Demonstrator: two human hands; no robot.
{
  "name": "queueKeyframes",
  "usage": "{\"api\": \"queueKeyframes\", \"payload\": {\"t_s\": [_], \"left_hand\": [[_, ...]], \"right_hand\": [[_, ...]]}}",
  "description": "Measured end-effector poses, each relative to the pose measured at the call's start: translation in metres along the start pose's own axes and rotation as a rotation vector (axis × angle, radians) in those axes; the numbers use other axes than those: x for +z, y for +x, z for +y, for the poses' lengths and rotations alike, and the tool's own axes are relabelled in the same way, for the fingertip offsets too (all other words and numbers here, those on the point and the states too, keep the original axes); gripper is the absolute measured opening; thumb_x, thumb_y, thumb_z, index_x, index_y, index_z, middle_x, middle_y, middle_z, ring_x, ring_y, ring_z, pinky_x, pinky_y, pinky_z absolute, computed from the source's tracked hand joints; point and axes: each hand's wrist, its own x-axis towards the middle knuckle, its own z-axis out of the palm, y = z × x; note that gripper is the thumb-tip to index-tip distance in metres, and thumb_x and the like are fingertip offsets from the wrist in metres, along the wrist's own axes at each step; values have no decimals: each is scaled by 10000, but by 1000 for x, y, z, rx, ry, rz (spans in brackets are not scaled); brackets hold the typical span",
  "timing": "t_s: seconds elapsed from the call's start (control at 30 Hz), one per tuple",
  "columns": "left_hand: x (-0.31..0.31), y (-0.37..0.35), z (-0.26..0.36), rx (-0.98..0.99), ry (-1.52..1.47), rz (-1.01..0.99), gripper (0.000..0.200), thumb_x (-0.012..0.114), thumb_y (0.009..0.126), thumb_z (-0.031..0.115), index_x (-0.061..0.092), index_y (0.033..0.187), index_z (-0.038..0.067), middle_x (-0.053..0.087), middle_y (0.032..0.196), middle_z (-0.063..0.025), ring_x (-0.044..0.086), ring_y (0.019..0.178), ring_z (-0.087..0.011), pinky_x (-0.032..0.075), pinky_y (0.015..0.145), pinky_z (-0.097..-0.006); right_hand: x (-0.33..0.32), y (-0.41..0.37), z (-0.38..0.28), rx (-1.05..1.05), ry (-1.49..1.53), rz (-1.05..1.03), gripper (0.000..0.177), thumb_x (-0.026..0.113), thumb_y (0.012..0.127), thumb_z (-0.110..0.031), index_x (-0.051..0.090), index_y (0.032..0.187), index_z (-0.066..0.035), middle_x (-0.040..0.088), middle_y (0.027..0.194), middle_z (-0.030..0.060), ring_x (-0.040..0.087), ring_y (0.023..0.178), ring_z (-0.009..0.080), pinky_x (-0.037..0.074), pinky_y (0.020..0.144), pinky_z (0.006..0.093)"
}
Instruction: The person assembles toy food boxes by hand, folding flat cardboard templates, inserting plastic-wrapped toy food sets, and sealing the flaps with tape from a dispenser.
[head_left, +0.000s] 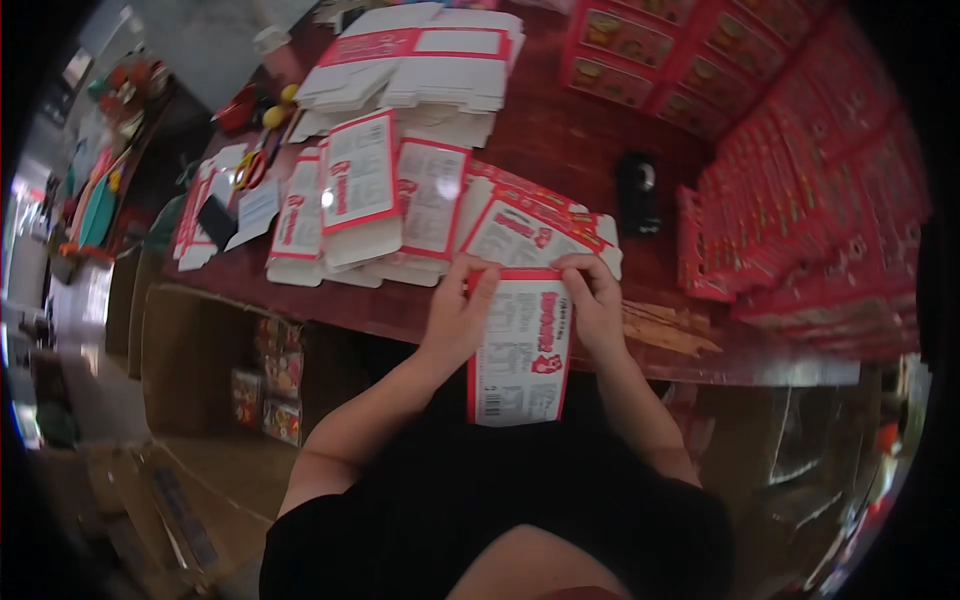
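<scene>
A flat red-and-white printed carton hangs upright at the table's front edge, close to my body. My left hand pinches its upper left corner between thumb and fingers. At the upper right corner my right hand has hold of the same carton. Just behind both hands lies another printed carton, partly covered by them. More flat cartons overlap in a loose heap to the left of it.
Folded white cartons are stacked at the back. Red packed boxes stand in rows on the right, near a black object. Scissors lie at the left. Below the table's left edge sits an open cardboard box with colourful packets.
</scene>
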Motion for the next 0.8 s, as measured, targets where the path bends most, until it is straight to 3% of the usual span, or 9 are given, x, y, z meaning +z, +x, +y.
{"api": "queueKeyframes", "payload": {"t_s": [0.03, 0.13, 0.2, 0.27, 0.37, 0.57, 0.67, 0.8], "left_hand": [[-2, 1, 0, -35, -31, -3, 180, 541, 933, 200, 529, 972, 24, 586, 877, -45, 536, 828, -96, 443, 735, -242], [-4, 0, 14, -163, -114, -7, 169, 576, 915, 188, 546, 953, 27, 588, 884, -39, 535, 826, -81, 454, 732, -230], [-5, -3, 14, -161, -134, -26, 184, 543, 934, 201, 506, 1009, 37, 573, 922, -53, 530, 833, -87, 457, 726, -230], [-5, -6, 8, -151, -134, 11, 201, 522, 945, 214, 479, 1042, 43, 562, 948, -62, 529, 846, -91, 457, 727, -232], [-5, -4, 3, -148, -136, 46, 224, 492, 958, 234, 444, 1073, 48, 541, 971, -71, 521, 849, -93, 458, 726, -236], [-24, 24, 2, -27, 22, 198, 237, 515, 948, 259, 478, 1024, 38, 538, 929, -54, 513, 811, -86, 454, 710, -224], [-32, 29, 7, -6, 12, 264, 255, 533, 939, 273, 490, 1018, 34, 546, 915, -52, 522, 805, -85, 455, 703, -221], [-46, 31, 5, -19, 16, 329, 267, 538, 936, 274, 491, 1044, 35, 550, 933, -57, 536, 816, -88, 463, 710, -219]], "right_hand": [[-7, 2, 2, -5, 47, -43, 134, 511, 934, -123, 565, 1003, -22, 583, 945, 18, 523, 881, 77, 415, 769, 205], [-43, 21, 10, -92, 105, 193, 220, 496, 941, -170, 546, 1105, -33, 572, 953, 16, 531, 874, 86, 426, 762, 226], [-93, 38, 15, -57, -142, 445, 254, 498, 940, -207, 558, 1118, -36, 584, 1007, 35, 521, 883, 94, 428, 746, 241], [-148, 56, 43, -126, -412, 562, 261, 536, 917, -217, 584, 1086, -25, 608, 983, 43, 550, 873, 111, 436, 777, 254], [-178, 76, 62, 43, -531, 485, 271, 574, 892, -238, 599, 1050, -19, 619, 975, 47, 554, 873, 126, 433, 785, 264], [-175, 97, 49, 322, -414, 333, 235, 604, 866, -212, 605, 1020, -34, 607, 912, 30, 552, 831, 118, 438, 732, 255], [-194, 107, 66, 339, -218, 255, 158, 621, 859, -158, 607, 995, -80, 554, 866, -35, 449, 692, 51, 357, 549, 204], [-184, 102, 82, 67, -284, 406, 100, 629, 851, -116, 605, 929, -57, 553, 874, -10, 501, 747, 72, 411, 622, 205]]}}
